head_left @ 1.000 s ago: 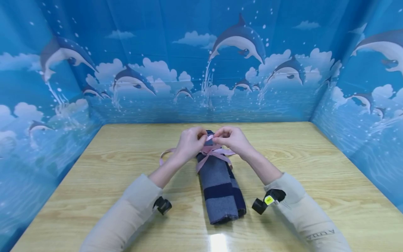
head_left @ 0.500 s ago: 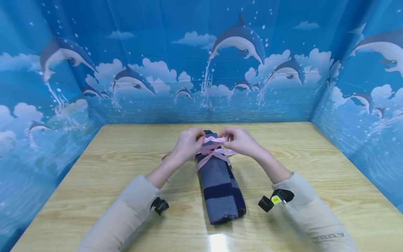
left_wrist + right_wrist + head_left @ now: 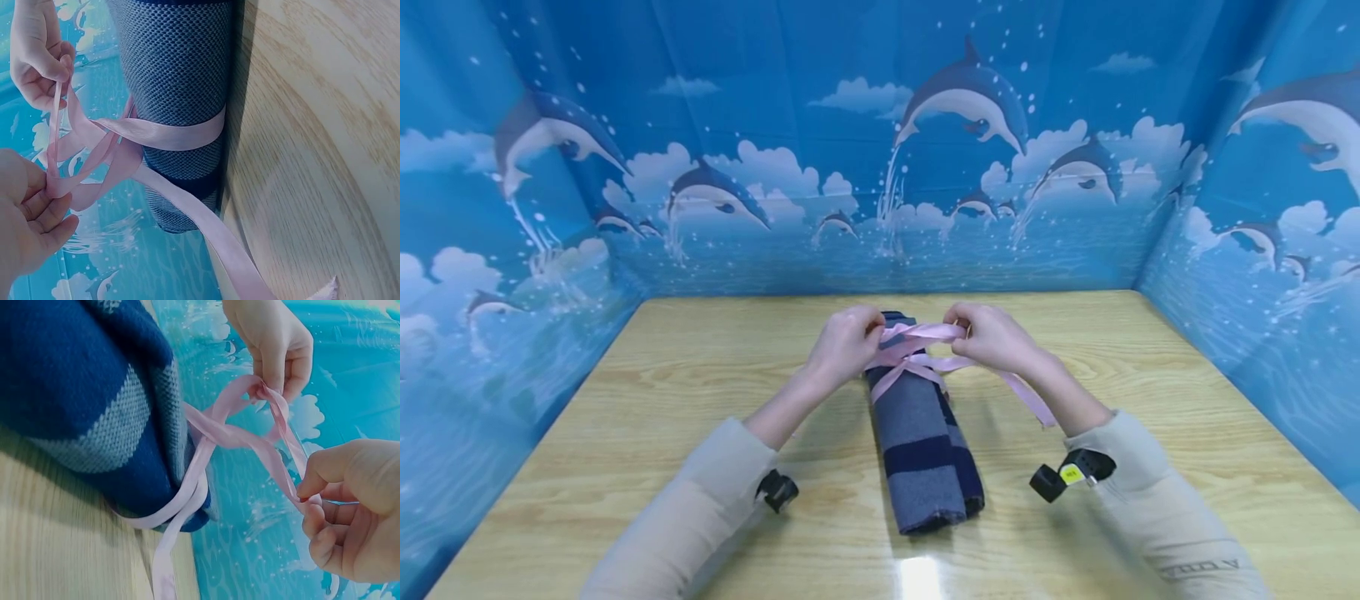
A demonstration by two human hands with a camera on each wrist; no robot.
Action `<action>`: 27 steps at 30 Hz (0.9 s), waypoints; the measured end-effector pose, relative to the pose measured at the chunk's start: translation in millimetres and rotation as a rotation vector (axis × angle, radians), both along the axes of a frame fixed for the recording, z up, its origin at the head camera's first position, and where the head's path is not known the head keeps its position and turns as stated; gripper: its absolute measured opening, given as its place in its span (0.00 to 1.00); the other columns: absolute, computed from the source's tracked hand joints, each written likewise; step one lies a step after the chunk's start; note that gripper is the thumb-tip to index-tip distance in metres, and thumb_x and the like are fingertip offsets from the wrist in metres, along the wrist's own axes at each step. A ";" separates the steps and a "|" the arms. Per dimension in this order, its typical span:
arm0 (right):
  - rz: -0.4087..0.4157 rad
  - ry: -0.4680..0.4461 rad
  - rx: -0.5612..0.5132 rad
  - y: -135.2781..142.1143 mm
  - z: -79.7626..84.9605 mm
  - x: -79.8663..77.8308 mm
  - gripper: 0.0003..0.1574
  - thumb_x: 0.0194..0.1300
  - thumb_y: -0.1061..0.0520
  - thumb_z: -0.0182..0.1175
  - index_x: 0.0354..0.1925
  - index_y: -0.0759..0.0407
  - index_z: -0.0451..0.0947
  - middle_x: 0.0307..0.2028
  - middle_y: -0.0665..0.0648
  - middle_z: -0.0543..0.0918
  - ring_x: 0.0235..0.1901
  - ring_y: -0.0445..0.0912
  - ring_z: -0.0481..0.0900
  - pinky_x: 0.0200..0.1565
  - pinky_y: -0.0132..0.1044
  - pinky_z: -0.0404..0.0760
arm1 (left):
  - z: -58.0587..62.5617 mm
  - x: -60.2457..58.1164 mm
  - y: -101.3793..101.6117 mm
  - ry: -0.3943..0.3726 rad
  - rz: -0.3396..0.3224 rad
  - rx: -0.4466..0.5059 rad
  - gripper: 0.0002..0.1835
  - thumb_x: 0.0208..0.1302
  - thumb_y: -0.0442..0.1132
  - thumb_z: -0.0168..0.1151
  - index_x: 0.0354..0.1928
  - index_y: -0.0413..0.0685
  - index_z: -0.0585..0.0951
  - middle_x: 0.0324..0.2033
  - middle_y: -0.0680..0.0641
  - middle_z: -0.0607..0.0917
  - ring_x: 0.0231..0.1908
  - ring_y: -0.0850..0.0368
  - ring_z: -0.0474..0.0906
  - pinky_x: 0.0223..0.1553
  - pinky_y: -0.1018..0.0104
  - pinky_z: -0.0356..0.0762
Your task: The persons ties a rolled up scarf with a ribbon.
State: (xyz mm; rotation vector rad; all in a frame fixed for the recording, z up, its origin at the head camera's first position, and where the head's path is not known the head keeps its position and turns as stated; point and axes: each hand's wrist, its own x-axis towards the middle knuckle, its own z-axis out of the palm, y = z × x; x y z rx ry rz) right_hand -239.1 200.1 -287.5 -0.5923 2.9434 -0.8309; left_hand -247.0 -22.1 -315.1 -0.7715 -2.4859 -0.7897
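Note:
A rolled navy-and-grey cloth (image 3: 925, 450), perhaps a scarf, lies lengthwise on the table, with a pink ribbon (image 3: 921, 333) wound round its far part. Above that part, my left hand (image 3: 847, 342) pinches the ribbon between thumb and fingers. My right hand (image 3: 996, 337) pinches another stretch of it to the right, and a strand runs between both hands. Crossed loops of ribbon (image 3: 181, 134) show over the roll in the left wrist view. From the right wrist, the ribbon (image 3: 234, 434) forms an open loop beside the roll. One tail hangs below my right hand.
The wooden table (image 3: 662, 400) extends on both sides of the roll. A blue curtain (image 3: 820, 150) printed with dolphins stands behind and at both sides. Small black cameras (image 3: 777, 490) sit on both wrists.
My right hand has moved right, away from my left, drawing out the ribbon strand between them. A ribbon tail now hangs at the right; the loop at the left has gone from view.

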 end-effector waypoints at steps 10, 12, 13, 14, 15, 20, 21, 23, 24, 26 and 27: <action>-0.018 0.029 -0.008 16.6 3.6 -0.1 0.17 0.54 0.68 0.55 0.45 0.66 0.75 0.29 0.57 0.77 0.22 0.46 0.67 0.26 0.37 0.66 | -0.9 -0.9 -3.2 0.029 0.007 0.002 0.06 0.57 0.26 0.56 0.31 0.38 0.82 0.30 0.43 0.83 0.32 0.51 0.79 0.36 0.61 0.77; -0.023 0.028 -0.012 19.7 4.1 0.2 0.16 0.55 0.67 0.55 0.45 0.66 0.75 0.30 0.57 0.78 0.22 0.46 0.68 0.26 0.37 0.67 | -0.8 -1.3 -3.9 0.038 0.009 0.001 0.06 0.56 0.26 0.56 0.31 0.38 0.82 0.29 0.43 0.83 0.32 0.51 0.79 0.36 0.60 0.77; -0.024 0.027 -0.015 21.2 4.4 0.3 0.16 0.55 0.67 0.55 0.45 0.66 0.75 0.30 0.58 0.78 0.23 0.46 0.68 0.26 0.37 0.67 | -0.6 -1.5 -4.2 0.038 0.010 0.000 0.06 0.56 0.26 0.56 0.31 0.38 0.82 0.29 0.43 0.83 0.32 0.51 0.79 0.36 0.60 0.77; -0.025 0.027 -0.016 22.7 4.7 0.4 0.16 0.56 0.67 0.55 0.45 0.66 0.75 0.30 0.58 0.78 0.23 0.46 0.68 0.26 0.38 0.67 | -0.5 -1.7 -4.4 0.035 0.011 -0.003 0.06 0.57 0.26 0.56 0.31 0.38 0.82 0.30 0.43 0.83 0.32 0.51 0.79 0.36 0.60 0.77; -0.026 0.028 -0.015 24.0 5.1 0.6 0.15 0.56 0.67 0.55 0.45 0.66 0.75 0.31 0.58 0.78 0.24 0.47 0.69 0.27 0.38 0.68 | -0.3 -1.8 -4.6 0.031 0.013 -0.005 0.06 0.57 0.26 0.56 0.31 0.38 0.82 0.30 0.43 0.83 0.32 0.51 0.79 0.37 0.60 0.77; -0.039 0.034 -0.020 30.7 7.2 1.2 0.15 0.57 0.67 0.55 0.45 0.67 0.75 0.33 0.59 0.78 0.28 0.48 0.72 0.29 0.39 0.71 | 0.1 -1.1 -5.7 0.003 0.036 -0.019 0.06 0.58 0.27 0.56 0.33 0.38 0.82 0.30 0.44 0.84 0.33 0.52 0.79 0.37 0.61 0.77; -0.043 0.036 -0.022 32.2 7.5 1.4 0.15 0.57 0.67 0.55 0.44 0.67 0.75 0.33 0.59 0.78 0.29 0.48 0.73 0.30 0.40 0.72 | 0.2 -0.8 -6.0 -0.001 0.040 -0.020 0.06 0.58 0.27 0.56 0.33 0.38 0.82 0.30 0.44 0.84 0.33 0.52 0.79 0.37 0.61 0.77; -0.047 0.040 -0.028 35.3 7.8 1.6 0.14 0.57 0.67 0.55 0.44 0.67 0.75 0.33 0.59 0.78 0.30 0.49 0.73 0.31 0.40 0.72 | 0.2 -0.2 -6.8 -0.005 0.047 -0.021 0.06 0.58 0.28 0.56 0.32 0.39 0.82 0.30 0.45 0.83 0.33 0.52 0.79 0.36 0.62 0.77; -0.049 0.042 -0.026 36.9 7.7 1.7 0.14 0.57 0.67 0.55 0.44 0.67 0.75 0.33 0.59 0.78 0.31 0.49 0.74 0.31 0.40 0.73 | 0.0 0.1 -7.3 -0.007 0.049 -0.022 0.06 0.59 0.28 0.56 0.32 0.40 0.82 0.30 0.45 0.83 0.32 0.53 0.79 0.36 0.62 0.77; -0.054 0.045 -0.024 40.0 7.7 2.3 0.14 0.57 0.67 0.55 0.44 0.68 0.75 0.34 0.60 0.78 0.31 0.50 0.74 0.31 0.41 0.73 | 0.1 0.5 -8.1 -0.013 0.052 -0.024 0.06 0.59 0.28 0.56 0.31 0.40 0.82 0.29 0.46 0.83 0.32 0.53 0.78 0.35 0.62 0.77; -0.057 0.045 -0.024 41.3 7.7 2.9 0.14 0.58 0.66 0.55 0.45 0.68 0.75 0.34 0.60 0.78 0.32 0.50 0.75 0.32 0.41 0.74 | 0.0 0.5 -8.7 -0.009 0.049 -0.022 0.06 0.58 0.28 0.56 0.31 0.40 0.82 0.29 0.45 0.83 0.32 0.53 0.78 0.35 0.62 0.77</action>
